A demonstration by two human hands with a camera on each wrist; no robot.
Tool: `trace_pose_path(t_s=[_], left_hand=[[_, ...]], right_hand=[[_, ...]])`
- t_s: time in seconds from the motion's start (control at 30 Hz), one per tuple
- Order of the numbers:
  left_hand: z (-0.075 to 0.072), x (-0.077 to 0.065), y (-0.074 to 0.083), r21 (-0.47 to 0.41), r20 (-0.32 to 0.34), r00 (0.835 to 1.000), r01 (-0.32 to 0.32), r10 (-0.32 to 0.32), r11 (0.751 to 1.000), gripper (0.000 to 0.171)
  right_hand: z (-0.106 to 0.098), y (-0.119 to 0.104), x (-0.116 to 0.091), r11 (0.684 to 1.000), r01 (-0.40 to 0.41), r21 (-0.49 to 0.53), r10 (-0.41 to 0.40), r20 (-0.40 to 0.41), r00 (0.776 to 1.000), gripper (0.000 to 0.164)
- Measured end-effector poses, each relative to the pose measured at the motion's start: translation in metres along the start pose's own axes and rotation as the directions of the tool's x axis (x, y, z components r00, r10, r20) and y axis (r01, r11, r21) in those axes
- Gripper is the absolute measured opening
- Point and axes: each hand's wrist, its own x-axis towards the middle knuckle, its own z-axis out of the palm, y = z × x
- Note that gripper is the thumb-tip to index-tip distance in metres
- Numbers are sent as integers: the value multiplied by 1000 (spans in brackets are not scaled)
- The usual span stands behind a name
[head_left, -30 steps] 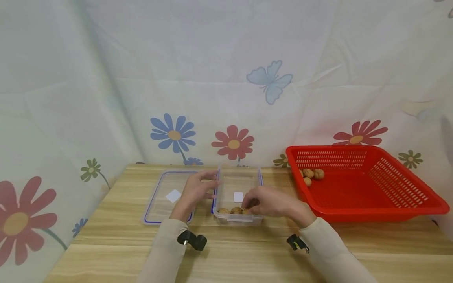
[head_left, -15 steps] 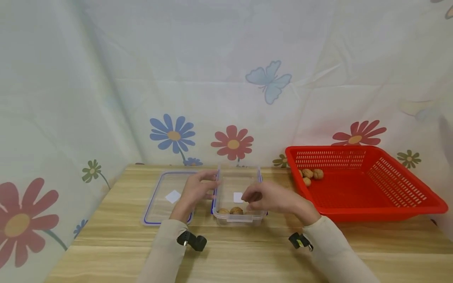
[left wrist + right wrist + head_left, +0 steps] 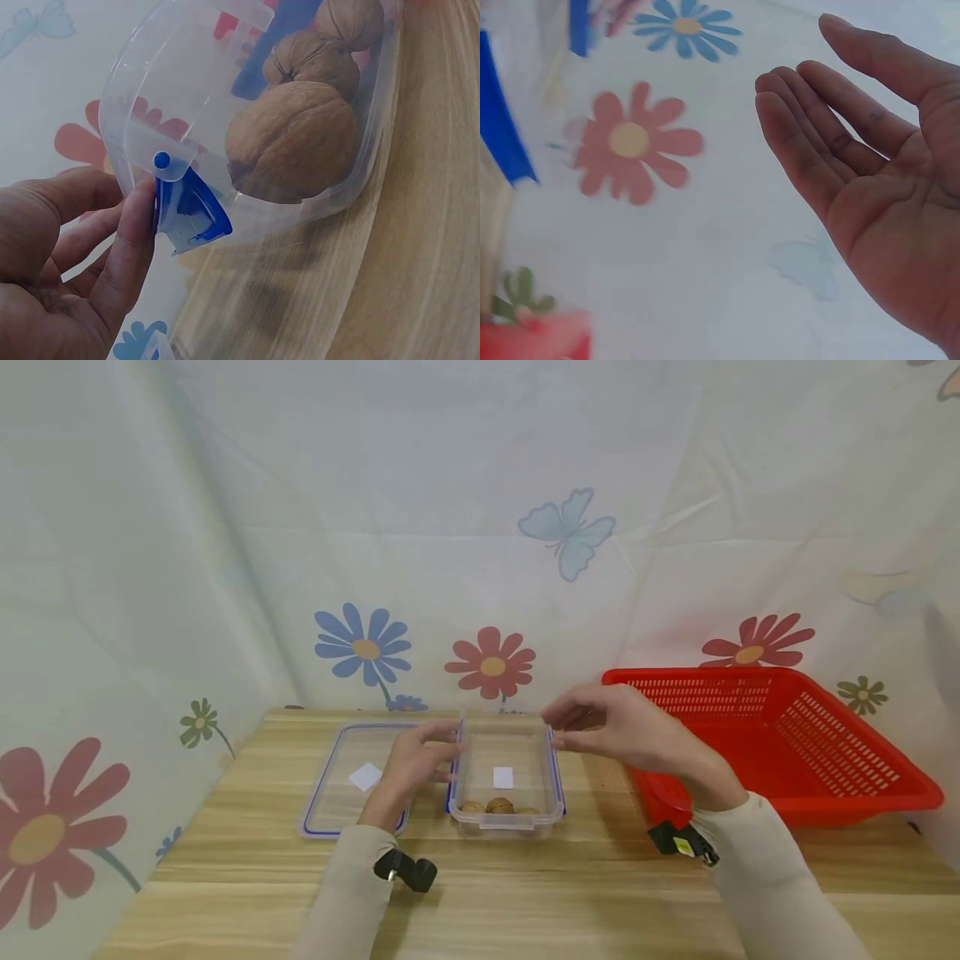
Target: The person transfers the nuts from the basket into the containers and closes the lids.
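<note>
A clear plastic food container (image 3: 503, 829) with blue side latches stands at the table's middle. Three walnuts (image 3: 500, 806) lie in a row along its front end. At the container's left side is my left hand (image 3: 415, 768); in the left wrist view its fingertips touch the wall beside a hanging blue latch (image 3: 189, 214). Nearest that camera is a large walnut (image 3: 294, 142), behind the clear plastic. My right hand (image 3: 630, 731) is raised over the container's right rim with nothing in it. The right wrist view shows its fingers (image 3: 802, 146) loosely extended, thumb apart.
The container's lid (image 3: 322, 789), blue-sealed with a white label, lies flat at left. A red perforated basket (image 3: 817, 814) stands at right; its left corner is behind my right hand. A flowered curtain (image 3: 420, 568) hangs behind the wooden table (image 3: 247, 893).
My right hand has lifted out of the container's front end, leaving a walnut there, and moved up and right towards the basket. The left hand has stayed in place.
</note>
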Motion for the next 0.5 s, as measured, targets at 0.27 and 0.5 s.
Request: trace_pose_path(t_s=[0.27,0.5], left_hand=[[-1,1,-1,42,-1,1000,-2,2,999,44],[-1,5,-5,-18,9,1000,-21,21,1000,45]], right_hand=[[-50,-8,-7,997,-22,-78,16,-73,997,35],[-80,20,-7,985,-129,-116,111,-148,983,40]])
